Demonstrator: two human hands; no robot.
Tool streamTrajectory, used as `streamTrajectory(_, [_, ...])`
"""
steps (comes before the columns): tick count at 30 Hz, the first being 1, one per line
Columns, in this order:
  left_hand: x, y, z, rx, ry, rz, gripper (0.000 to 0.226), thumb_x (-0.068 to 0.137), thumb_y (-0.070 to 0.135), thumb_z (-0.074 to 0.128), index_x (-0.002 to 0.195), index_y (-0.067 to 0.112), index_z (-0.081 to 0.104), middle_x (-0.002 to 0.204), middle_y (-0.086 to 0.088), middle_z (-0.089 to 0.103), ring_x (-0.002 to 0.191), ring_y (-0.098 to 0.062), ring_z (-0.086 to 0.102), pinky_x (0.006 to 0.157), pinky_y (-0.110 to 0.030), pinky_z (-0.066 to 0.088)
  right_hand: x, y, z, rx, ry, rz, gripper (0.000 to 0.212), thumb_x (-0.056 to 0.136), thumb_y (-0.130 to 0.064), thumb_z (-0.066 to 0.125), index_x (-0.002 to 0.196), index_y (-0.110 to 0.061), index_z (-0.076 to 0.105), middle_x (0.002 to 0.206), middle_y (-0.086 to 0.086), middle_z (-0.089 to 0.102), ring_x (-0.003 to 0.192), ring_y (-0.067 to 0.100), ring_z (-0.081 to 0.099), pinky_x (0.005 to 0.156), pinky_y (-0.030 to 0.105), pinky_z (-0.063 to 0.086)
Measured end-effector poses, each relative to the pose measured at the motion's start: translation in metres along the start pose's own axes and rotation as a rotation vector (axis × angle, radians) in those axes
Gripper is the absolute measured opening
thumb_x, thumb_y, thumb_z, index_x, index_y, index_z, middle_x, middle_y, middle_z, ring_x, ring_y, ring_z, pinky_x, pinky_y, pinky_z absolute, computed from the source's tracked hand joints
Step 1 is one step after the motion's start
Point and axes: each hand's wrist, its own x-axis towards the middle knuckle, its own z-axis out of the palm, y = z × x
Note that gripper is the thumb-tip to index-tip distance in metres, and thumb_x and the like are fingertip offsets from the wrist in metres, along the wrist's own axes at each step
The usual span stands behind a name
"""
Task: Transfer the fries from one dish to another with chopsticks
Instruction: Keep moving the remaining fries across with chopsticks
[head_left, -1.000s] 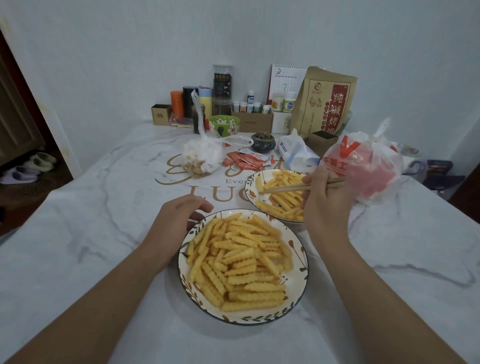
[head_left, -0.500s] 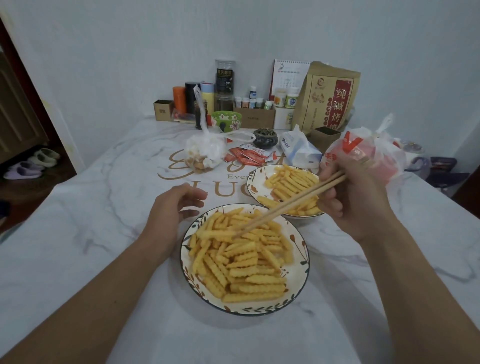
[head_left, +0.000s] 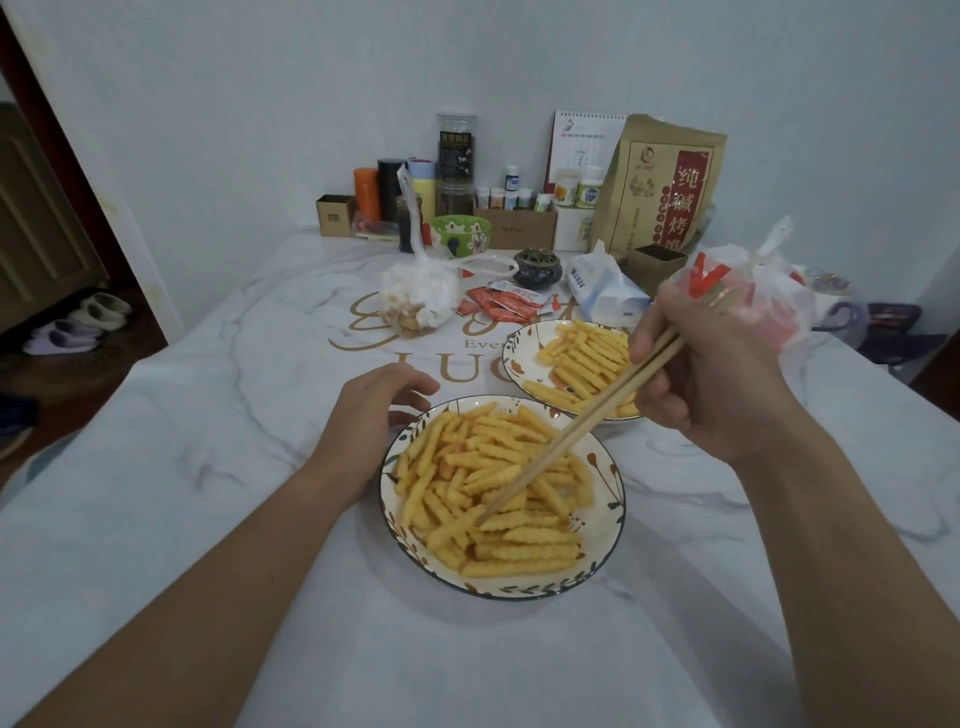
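Note:
A near plate (head_left: 605, 551) with a leaf pattern is piled with crinkle-cut fries (head_left: 493, 499). Behind it to the right stands a second patterned plate (head_left: 517, 353) with fewer fries (head_left: 582, 358). My right hand (head_left: 711, 379) grips wooden chopsticks (head_left: 576, 431) that slant down and left, their tips in the middle of the near pile at a fry. My left hand (head_left: 374, 415) rests at the near plate's left rim, fingers curled loosely, holding nothing.
A white marbled table (head_left: 208, 467) carries a tied bag of food (head_left: 421, 296), red sauce packets (head_left: 506, 304), a tissue pack (head_left: 602, 286) and a red-and-white bag (head_left: 748, 296). Jars, boxes, a green bowl (head_left: 460, 234) and a brown paper bag (head_left: 670, 187) line the wall.
My right hand swung from over the far plate down toward the near plate. The chopstick tips went from the far fries into the near pile, deeper toward its middle.

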Motion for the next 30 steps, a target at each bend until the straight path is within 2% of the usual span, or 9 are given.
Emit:
streamTrajectory(4, [-0.002,0.000,-0.002,0.018,0.023,0.100,0.027,0.089,0.017,0.057,0.071,0.015,0.077,0.087,-0.005,0.074,0.086,-0.022,0.067,0.085,-0.041,0.053,-0.011,-0.011,0.009,-0.100,-0.068,-0.040,0.049,0.093,-0.044,0.050,0.063,-0.008,0.064,0.047,0.011,0.044,0.032,0.020,0.038,0.036,0.020,0.029])
streamTrajectory(6, [-0.005,0.000,-0.002,0.067,0.031,0.178,0.030,0.089,0.018,0.056,0.069,0.021,0.078,0.084,-0.001,0.074,0.085,-0.020,0.068,0.086,-0.039,0.055,-0.013,-0.014,0.005,-0.121,-0.025,-0.054,0.048,0.098,-0.041,0.050,0.065,-0.008,0.063,0.050,0.012,0.044,0.034,0.021,0.038,0.037,0.021,0.029])
streamTrajectory(10, [-0.010,0.004,0.001,0.041,0.023,0.202,0.031,0.091,0.019,0.055,0.070,0.023,0.078,0.085,0.003,0.075,0.090,-0.018,0.069,0.089,-0.039,0.057,-0.014,-0.017,-0.013,-0.062,0.262,-0.143,0.049,0.107,-0.033,0.044,0.067,-0.012,0.063,0.057,0.009,0.048,0.045,0.018,0.039,0.042,0.024,0.028])
streamTrajectory(13, [-0.013,0.006,0.003,-0.030,-0.002,0.098,0.033,0.096,0.015,0.055,0.071,0.019,0.078,0.093,0.001,0.076,0.104,-0.018,0.071,0.097,-0.041,0.057,-0.013,-0.017,-0.026,-0.219,0.504,-0.284,0.045,0.108,-0.027,0.045,0.070,-0.013,0.064,0.052,0.001,0.055,0.045,0.014,0.044,0.042,0.021,0.033])
streamTrajectory(15, [-0.014,0.004,0.004,-0.074,-0.051,0.004,0.029,0.094,0.023,0.058,0.076,0.019,0.080,0.101,0.001,0.078,0.113,-0.016,0.070,0.105,-0.045,0.053,-0.012,-0.016,-0.036,-0.360,0.570,-0.330,0.042,0.106,-0.029,0.050,0.072,-0.012,0.067,0.052,-0.001,0.055,0.046,0.012,0.046,0.043,0.021,0.036])
streamTrajectory(17, [-0.014,0.002,0.005,-0.059,-0.092,-0.040,0.028,0.090,0.035,0.059,0.084,0.020,0.082,0.108,0.002,0.079,0.114,-0.014,0.071,0.112,-0.051,0.047,-0.011,-0.015,-0.043,-0.481,0.556,-0.338,0.043,0.106,-0.033,0.051,0.076,-0.007,0.069,0.052,0.000,0.055,0.048,0.015,0.046,0.045,0.024,0.036])
streamTrajectory(20, [-0.014,0.000,0.006,-0.011,-0.124,-0.019,0.031,0.093,0.038,0.057,0.090,0.020,0.082,0.111,0.002,0.079,0.113,-0.010,0.071,0.114,-0.051,0.045,-0.010,-0.015,-0.040,-0.580,0.510,-0.308,0.049,0.107,-0.036,0.049,0.079,-0.001,0.069,0.051,0.003,0.056,0.048,0.021,0.048,0.046,0.029,0.037])
streamTrajectory(24, [-0.017,0.000,0.006,-0.036,-0.144,-0.052,0.036,0.083,0.047,0.058,0.092,0.021,0.082,0.114,0.002,0.078,0.116,-0.013,0.070,0.113,-0.053,0.046,-0.003,-0.010,-0.023,-0.659,0.490,-0.262,0.044,0.106,-0.030,0.050,0.069,-0.013,0.065,0.045,-0.008,0.055,0.041,0.004,0.047,0.042,0.017,0.037])
streamTrajectory(30, [-0.013,-0.003,0.003,-0.126,-0.151,-0.143,0.033,0.088,0.044,0.060,0.093,0.019,0.082,0.114,0.000,0.078,0.116,-0.026,0.070,0.110,-0.057,0.049,0.009,-0.003,-0.012,-0.734,0.523,-0.297,0.039,0.103,-0.028,0.057,0.069,-0.010,0.066,0.046,-0.012,0.053,0.042,0.002,0.046,0.043,0.012,0.034])
